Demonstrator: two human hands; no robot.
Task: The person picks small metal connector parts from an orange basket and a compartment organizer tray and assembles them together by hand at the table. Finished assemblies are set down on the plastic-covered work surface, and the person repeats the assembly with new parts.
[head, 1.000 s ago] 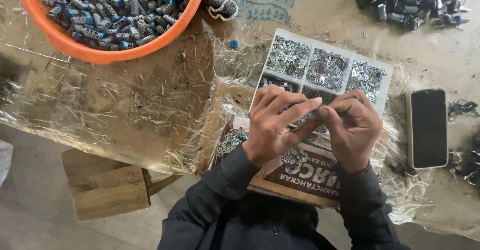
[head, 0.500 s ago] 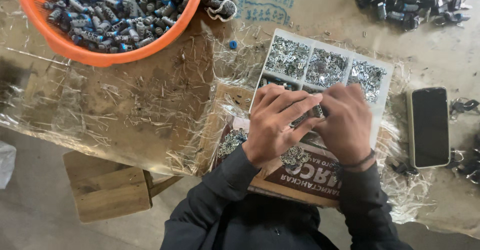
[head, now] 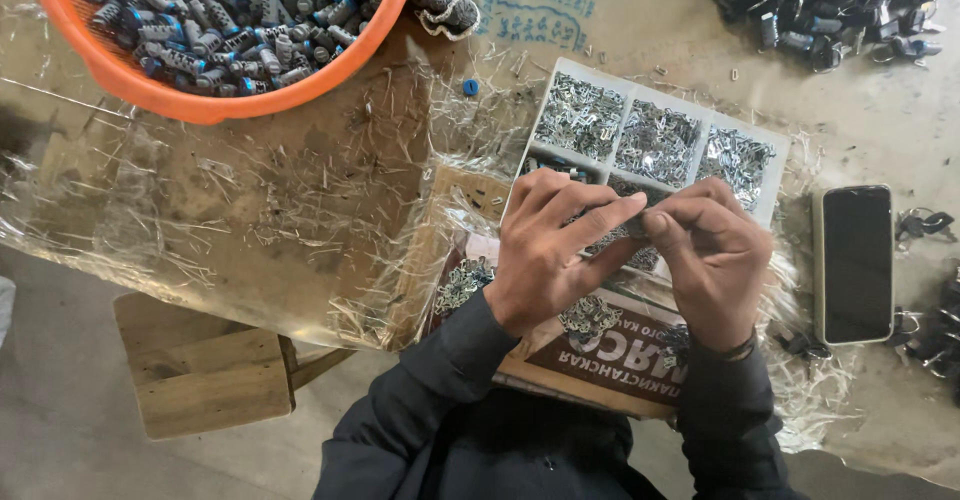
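Left hand (head: pixel 545 255) and right hand (head: pixel 710 260) both pinched shut on small metal part (head: pixel 634 226), held above compartment tray (head: pixel 775 150) on counter (head: pixel 650 20). Part looks light, stiff, slippery, easily dropped; grip by edges, fingertips only.

Table (head: pixel 640 30), working surface: open stretch of crinkled clear film (head: pixel 200 220) lies left of the left hand (head: pixel 545 255), between it and the orange basket (head: pixel 215 100); passage there unobstructed save for scattered straw-like shreds. Far side: white compartment tray (head: pixel 655 140) of small metal parts sits just beyond both hands, touching distance, blocking forward reach at table level. Right of the right hand (head: pixel 705 260): dark phone (head: pixel 853 263) lying flat, near; narrow bare strip between. Far right corner: heap of dark parts (head: pixel 820 10). Near edge: printed cardboard (head: pixel 610 355) under the wrists. Wooden stool (head: pixel 205 370) below left.
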